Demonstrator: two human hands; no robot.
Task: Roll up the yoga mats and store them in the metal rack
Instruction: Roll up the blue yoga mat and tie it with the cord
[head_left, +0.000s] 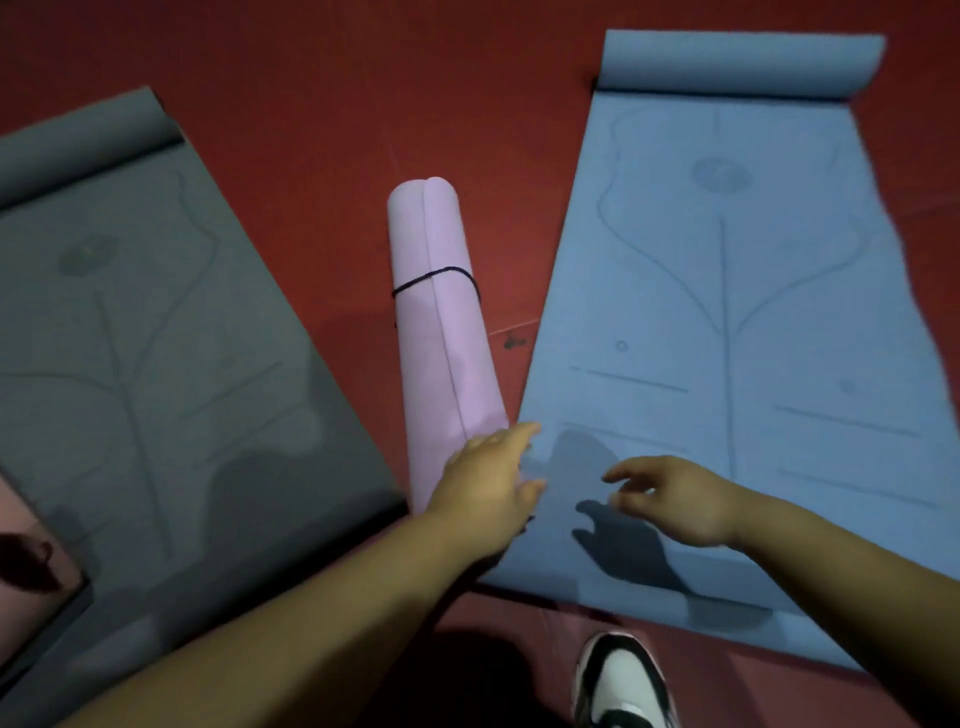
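Red floor (332, 78); grey mat (156, 364) cut off left.

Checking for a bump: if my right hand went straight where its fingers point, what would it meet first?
Likely the left hand, at the blue mat's left edge; pink rolled mat beyond. Depth is unclear, so the right hand may pass over.

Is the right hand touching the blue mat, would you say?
Apart: in the head view the right hand casts a detached shadow on the blue mat.
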